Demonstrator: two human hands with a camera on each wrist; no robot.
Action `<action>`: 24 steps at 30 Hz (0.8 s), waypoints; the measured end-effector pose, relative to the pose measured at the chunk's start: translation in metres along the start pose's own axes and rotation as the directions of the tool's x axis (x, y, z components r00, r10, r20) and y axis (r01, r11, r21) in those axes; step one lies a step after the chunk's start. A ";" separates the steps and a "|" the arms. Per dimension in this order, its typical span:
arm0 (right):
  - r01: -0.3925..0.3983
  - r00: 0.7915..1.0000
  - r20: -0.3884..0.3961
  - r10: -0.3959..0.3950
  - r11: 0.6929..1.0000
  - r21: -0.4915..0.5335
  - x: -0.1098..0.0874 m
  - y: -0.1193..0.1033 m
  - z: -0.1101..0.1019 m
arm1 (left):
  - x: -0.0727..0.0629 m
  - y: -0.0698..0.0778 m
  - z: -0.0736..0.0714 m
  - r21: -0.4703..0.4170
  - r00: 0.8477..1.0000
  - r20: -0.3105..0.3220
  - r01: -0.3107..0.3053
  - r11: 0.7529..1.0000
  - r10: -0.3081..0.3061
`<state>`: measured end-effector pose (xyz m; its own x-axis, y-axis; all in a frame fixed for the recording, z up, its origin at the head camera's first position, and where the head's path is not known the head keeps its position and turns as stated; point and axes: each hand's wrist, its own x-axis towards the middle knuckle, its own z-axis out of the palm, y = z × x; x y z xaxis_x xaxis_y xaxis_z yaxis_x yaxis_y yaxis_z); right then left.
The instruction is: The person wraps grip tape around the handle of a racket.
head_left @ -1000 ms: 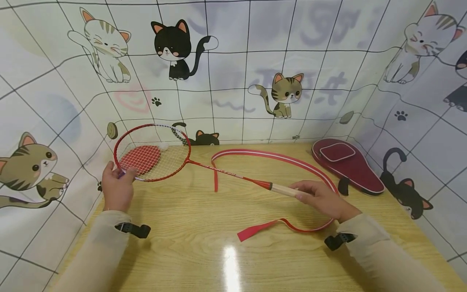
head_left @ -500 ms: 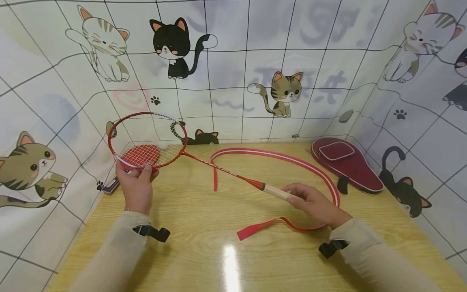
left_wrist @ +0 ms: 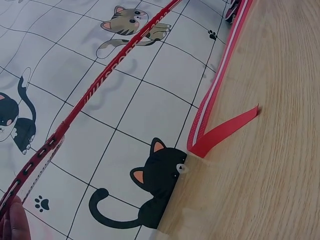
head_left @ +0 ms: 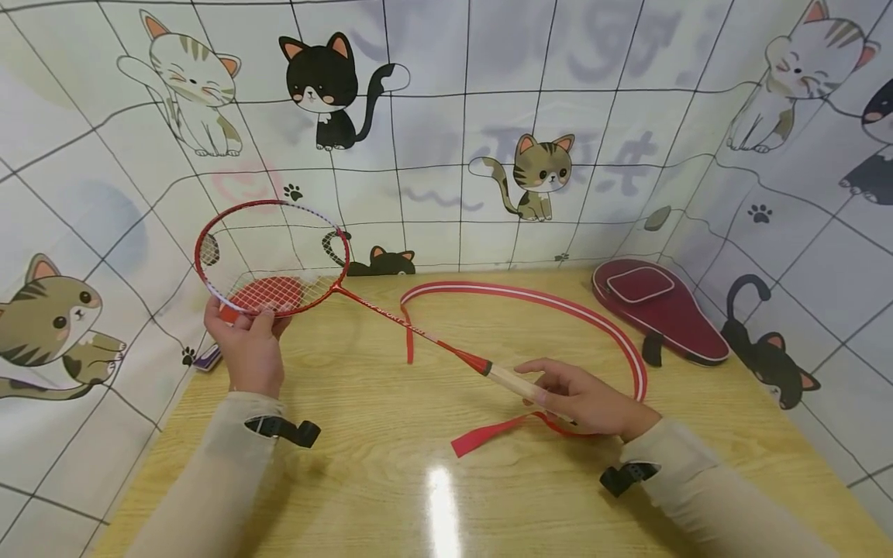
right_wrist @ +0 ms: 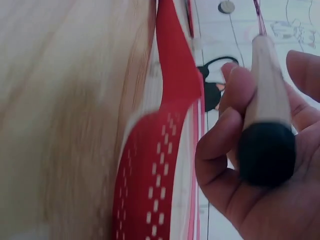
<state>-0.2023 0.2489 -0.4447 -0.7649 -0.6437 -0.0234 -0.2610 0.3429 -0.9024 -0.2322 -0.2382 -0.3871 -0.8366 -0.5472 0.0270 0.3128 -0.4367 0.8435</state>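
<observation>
A red badminton racket slants across the head view, its strung head raised at the left. My left hand holds the lower rim of that head between thumb and fingers. My right hand is curled round the bare wooden handle; in the right wrist view its fingers and palm lie about the handle near the black butt cap. A red grip tape with a white stripe loops over the table, passing below my right hand. One tapered end of it lies in front of the handle.
Behind the racket strings lies a red rounded table tennis bat. A dark red bat case rests at the right, with a black piece beside it. A small purple box sits at the left edge. Cat-print walls enclose the wooden table.
The racket head has risen and shifted left. My left hand has moved right along the rim, while my right hand has come lower and left with the handle, its index finger lifting.
</observation>
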 end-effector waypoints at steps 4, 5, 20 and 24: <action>0.016 1.000 0.013 -0.016 1.000 0.006 0.003 -0.008 0.008 | 0.002 0.001 0.001 -0.027 1.000 -0.002 0.009 1.000 -0.009; 0.015 1.000 0.004 -0.015 1.000 -0.009 0.003 -0.009 0.009 | 0.002 0.001 0.002 -0.036 1.000 -0.005 0.009 0.999 -0.009; 0.043 0.997 -0.067 -0.042 0.999 0.017 0.009 -0.016 0.031 | -0.022 -0.019 0.028 -0.019 0.997 0.070 -0.015 1.000 0.016; 0.041 0.996 -0.078 -0.038 0.999 0.027 0.012 -0.017 0.039 | -0.031 -0.029 0.038 0.088 0.990 0.143 -0.008 0.996 -0.005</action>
<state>-0.1841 0.2090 -0.4464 -0.7978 -0.6013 0.0447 -0.2758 0.2979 -0.9139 -0.2326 -0.1817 -0.3923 -0.8940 -0.4369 0.0995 0.2784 -0.3678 0.8872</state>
